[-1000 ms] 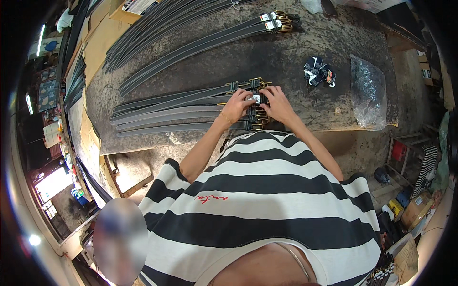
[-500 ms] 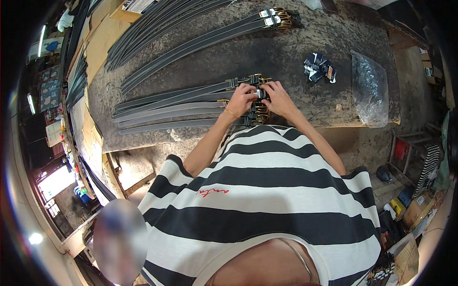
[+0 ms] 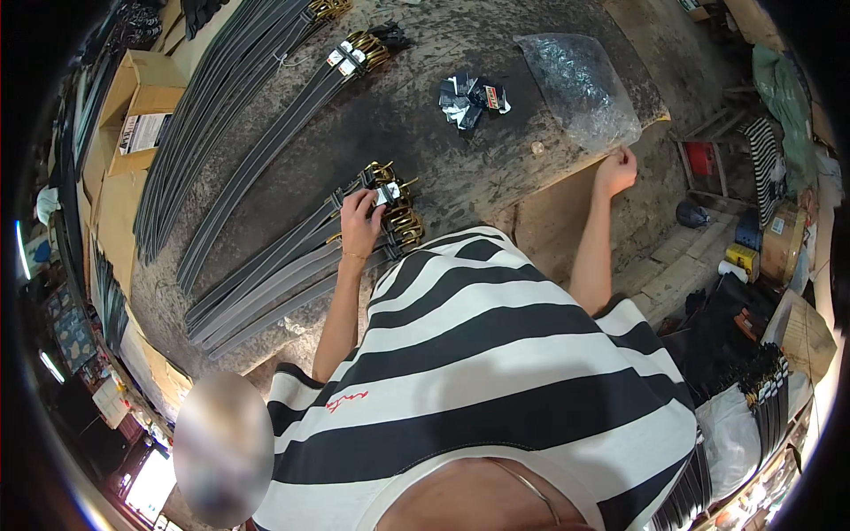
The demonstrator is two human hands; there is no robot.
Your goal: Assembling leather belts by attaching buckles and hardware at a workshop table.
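My left hand (image 3: 361, 221) is closed on the buckle end of a dark belt (image 3: 301, 237), beside a white tag (image 3: 388, 194). That belt lies in a group of grey and black belts, their gold buckles (image 3: 407, 227) pointing right. Out past the table's near edge, my right hand (image 3: 617, 172) is curled shut just below a clear plastic bag (image 3: 580, 88). Whatever its fingers hold, if anything, is hidden. A loose pile of black-and-white tags (image 3: 472, 99) rests on the table between the belts and the bag.
Further back on the dark, worn table (image 3: 425, 150) lie belts with white tags (image 3: 346, 58) and a larger bundle of belts (image 3: 208, 106). An open cardboard box (image 3: 142, 106) stands at the left. A stool with a red panel (image 3: 701, 159) stands at the right.
My right hand has left the buckles and swung right to beside the plastic bag. My left hand stays at the belt. The whole view has turned toward the right.
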